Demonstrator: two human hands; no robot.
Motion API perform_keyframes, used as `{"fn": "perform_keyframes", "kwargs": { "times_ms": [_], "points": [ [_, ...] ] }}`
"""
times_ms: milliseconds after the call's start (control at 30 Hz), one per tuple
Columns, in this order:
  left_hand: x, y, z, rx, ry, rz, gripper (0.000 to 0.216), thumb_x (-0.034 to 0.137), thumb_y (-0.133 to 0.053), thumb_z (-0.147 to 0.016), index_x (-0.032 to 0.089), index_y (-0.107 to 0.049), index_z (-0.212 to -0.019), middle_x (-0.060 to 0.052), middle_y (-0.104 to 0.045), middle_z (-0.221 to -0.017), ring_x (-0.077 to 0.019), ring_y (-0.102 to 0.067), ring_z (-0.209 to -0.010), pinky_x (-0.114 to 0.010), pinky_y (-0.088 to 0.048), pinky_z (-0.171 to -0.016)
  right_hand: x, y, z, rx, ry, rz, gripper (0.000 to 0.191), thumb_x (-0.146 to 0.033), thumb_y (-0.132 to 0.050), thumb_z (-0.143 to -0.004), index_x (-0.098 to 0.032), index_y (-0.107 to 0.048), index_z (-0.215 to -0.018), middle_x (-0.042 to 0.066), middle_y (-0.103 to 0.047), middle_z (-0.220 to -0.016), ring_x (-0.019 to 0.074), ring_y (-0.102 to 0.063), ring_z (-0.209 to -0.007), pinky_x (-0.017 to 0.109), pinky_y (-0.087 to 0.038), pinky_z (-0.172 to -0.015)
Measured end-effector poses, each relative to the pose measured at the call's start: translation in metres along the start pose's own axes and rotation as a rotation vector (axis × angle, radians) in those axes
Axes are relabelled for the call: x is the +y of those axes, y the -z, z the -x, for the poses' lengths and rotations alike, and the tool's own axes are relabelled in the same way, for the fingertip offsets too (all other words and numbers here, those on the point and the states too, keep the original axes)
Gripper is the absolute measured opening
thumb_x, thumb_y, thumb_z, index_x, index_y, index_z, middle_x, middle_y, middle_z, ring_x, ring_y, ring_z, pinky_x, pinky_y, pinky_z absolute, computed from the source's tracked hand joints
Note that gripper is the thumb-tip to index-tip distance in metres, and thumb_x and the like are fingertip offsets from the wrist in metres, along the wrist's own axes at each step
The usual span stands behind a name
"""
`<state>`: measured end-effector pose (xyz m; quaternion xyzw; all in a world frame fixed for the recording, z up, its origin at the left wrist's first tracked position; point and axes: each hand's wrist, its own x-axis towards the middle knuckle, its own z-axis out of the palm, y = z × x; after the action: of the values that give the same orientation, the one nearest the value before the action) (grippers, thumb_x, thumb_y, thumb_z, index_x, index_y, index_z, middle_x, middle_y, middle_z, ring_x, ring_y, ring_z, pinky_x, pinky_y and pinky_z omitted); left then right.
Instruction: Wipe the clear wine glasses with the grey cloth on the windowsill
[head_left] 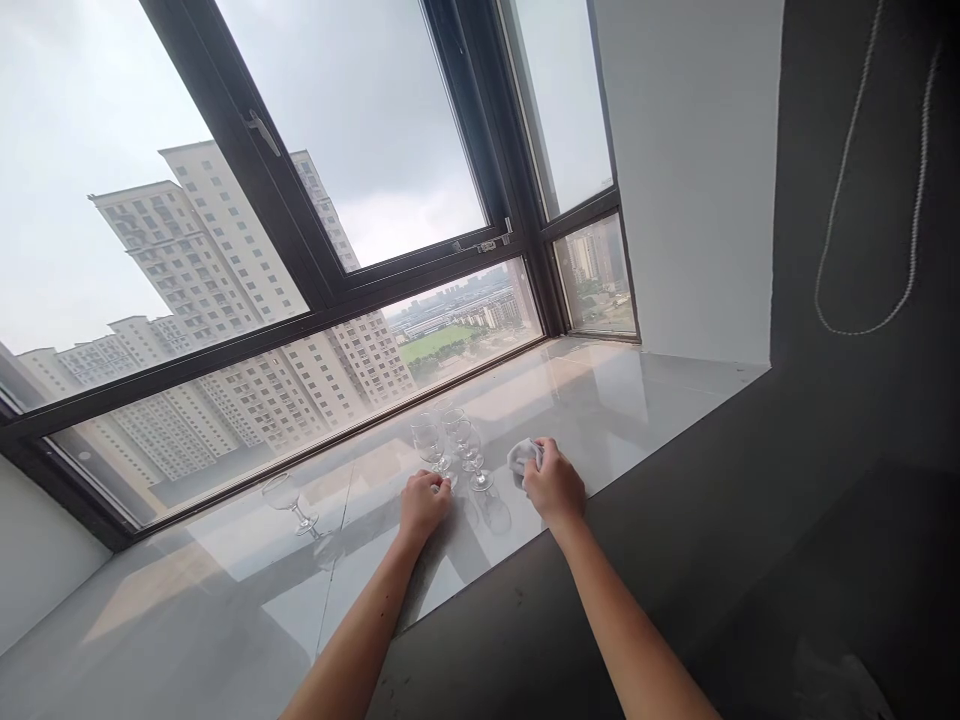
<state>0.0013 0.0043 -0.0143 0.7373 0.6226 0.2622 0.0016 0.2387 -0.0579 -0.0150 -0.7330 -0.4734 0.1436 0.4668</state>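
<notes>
My left hand (426, 507) is closed at the foot of a clear stemmed glass (428, 438), its fingers curled around the base. The glass stands upright on the glossy sill. Close to its right are more clear stemmed glasses (477, 455), grouped tightly so that their outlines overlap. A crumpled light-grey cloth (523, 461) is bunched in my right hand (555, 487), just right of the group and over the sill. Farther left, apart from the others, stands another stemmed glass (283, 494).
The pale tiled sill (600, 430) reflects the window light and ends at a front edge above a dark wall. Dark window frames (322, 300) run behind the glasses. A beaded blind cord (829, 240) hangs at the right.
</notes>
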Motion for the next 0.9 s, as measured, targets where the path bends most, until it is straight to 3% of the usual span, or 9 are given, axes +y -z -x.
{"fn": "perform_keyframes", "kwargs": {
  "times_ms": [900],
  "points": [
    [-0.0042,-0.0048,-0.0027,0.031,-0.028,0.022,0.029,0.035,-0.049,-0.087,0.020,-0.067,-0.071,-0.005,-0.067,-0.087,-0.0211,-0.059,-0.089,-0.031,-0.039,-0.079,0.0009,-0.0007,-0.0004,0.009,0.016,-0.013,0.034,-0.025,-0.045,-0.088,-0.023,-0.057,-0.119,0.007,-0.068,-0.106,0.0199,-0.062,-0.093,0.026,-0.034,-0.066]
  ]
}}
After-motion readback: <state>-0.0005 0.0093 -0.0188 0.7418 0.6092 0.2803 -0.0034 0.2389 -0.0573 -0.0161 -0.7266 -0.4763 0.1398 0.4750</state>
